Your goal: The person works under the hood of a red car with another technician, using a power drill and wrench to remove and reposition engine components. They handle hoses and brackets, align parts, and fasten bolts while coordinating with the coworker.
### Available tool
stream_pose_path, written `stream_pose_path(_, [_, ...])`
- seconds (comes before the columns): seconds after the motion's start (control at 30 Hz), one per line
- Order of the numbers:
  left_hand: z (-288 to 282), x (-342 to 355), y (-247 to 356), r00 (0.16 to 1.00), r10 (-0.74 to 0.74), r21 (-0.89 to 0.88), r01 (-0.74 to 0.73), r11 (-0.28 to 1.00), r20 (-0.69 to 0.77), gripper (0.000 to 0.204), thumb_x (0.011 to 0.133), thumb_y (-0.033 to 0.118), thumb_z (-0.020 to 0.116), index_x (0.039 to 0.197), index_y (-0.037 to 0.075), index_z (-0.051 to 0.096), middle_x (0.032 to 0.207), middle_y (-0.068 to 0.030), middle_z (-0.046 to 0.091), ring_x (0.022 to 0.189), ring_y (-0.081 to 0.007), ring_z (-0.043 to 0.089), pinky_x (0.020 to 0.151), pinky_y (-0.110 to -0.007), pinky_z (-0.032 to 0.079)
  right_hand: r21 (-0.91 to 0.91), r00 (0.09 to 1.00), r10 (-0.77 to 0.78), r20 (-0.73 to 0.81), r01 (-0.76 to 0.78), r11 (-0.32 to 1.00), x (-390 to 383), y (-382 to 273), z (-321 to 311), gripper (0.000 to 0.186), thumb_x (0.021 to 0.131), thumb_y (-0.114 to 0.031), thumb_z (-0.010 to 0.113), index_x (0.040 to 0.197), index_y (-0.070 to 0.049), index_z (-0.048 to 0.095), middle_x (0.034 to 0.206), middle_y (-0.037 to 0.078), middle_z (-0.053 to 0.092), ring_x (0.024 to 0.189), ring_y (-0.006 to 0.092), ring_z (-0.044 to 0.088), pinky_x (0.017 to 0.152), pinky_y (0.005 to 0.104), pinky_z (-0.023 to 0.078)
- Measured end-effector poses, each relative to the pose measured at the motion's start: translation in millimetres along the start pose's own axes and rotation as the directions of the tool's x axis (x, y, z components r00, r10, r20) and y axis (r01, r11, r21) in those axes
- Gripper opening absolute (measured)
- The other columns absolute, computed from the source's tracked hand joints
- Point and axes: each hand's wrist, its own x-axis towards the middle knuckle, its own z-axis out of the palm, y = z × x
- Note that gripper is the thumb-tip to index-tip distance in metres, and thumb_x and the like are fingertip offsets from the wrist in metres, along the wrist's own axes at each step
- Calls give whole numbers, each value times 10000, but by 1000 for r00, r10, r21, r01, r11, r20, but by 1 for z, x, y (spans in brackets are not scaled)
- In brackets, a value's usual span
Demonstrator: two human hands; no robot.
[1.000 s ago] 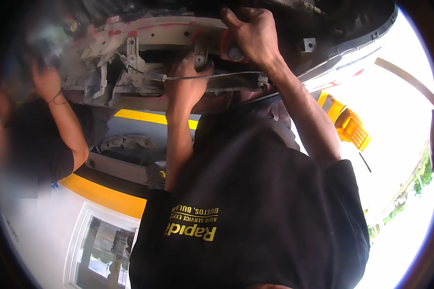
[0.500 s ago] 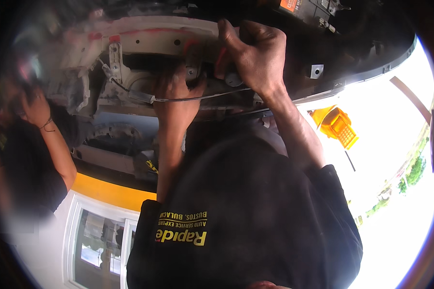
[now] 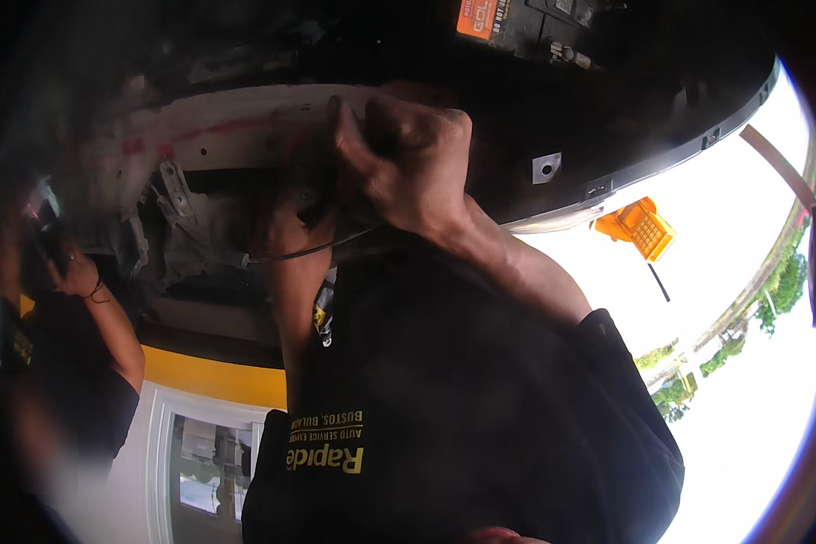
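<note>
The right hand (image 3: pixel 408 163), at about 12 o'clock, is clenched into a tight fist against the white-painted, rust-stained metal crossmember (image 3: pixel 218 122) of the vehicle underside; what it grips is hidden. The left hand (image 3: pixel 292 227), at 9 o'clock of it, is raised into shadow, and I cannot tell how open it is. A thin black cable (image 3: pixel 322 247) runs below both. Compared with half a second ago, the fist sits nearer mid-frame and the orange plastic crate (image 3: pixel 642 227) lies lower, at 3 o'clock. A co-worker's hand (image 3: pixel 68 272) is at 9 o'clock.
</note>
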Motion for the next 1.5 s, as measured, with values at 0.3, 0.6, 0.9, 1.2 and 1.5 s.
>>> stream_pose_path(0.3, [-5, 11, -1, 989, -107, 112, 95, 989, 101, 575, 952, 349, 858, 1402, 33, 689, 1295, -260, 725, 1213, -480, 696, 1042, -522, 557, 23, 992, 56, 114, -59, 998, -11, 16, 3, 115, 923, -129, 861, 909, -42, 788, 711, 149, 695, 578, 322, 700, 527, 400, 514])
stream_pose_path(0.6, [-3, -5, -24, 985, -89, 159, 65, 985, 145, 643, 864, 240, 871, 1424, 15, 650, 1395, -261, 665, 1338, -474, 621, 1155, -547, 486, -68, 981, -20, 194, 34, 997, -3, 15, -4, 172, 843, -116, 875, 992, -54, 814, 782, 91, 754, 676, 316, 759, 705, 445, 605])
stream_pose_path(0.9, [-59, -12, 3, 931, 46, 189, -122, 974, 363, 615, 1031, 208, 720, 1595, 32, 551, 1553, -258, 609, 1413, -437, 618, 1187, -523, 490, 78, 956, 17, 293, -42, 996, 0, 7, -9, 176, 794, -21, 866, 963, -26, 817, 703, 57, 658, 599, 239, 674, 600, 376, 530])
stream_pose_path(1.2, [-158, 131, 5, 956, 248, -85, -238, 968, 155, 346, 1129, 279, 627, 1376, 60, 729, 1336, -167, 759, 1202, -409, 721, 1064, -500, 548, 174, 927, 200, 318, -264, 949, -3, 9, -5, 204, 871, 56, 838, 733, -35, 718, 565, 30, 556, 467, 161, 543, 488, 329, 396])
stream_pose_path(1.5, [-94, 202, -34, 916, 48, 367, -208, 907, 399, 501, 1150, 506, 530, 1330, 110, 781, 1314, -162, 787, 1393, -419, 625, 1277, -555, 379, -133, 772, 430, 468, -420, 898, 34, -17, -15, 239, 984, 15, 764, 755, -35, 718, 604, 76, 614, 552, 170, 619, 563, 323, 464])
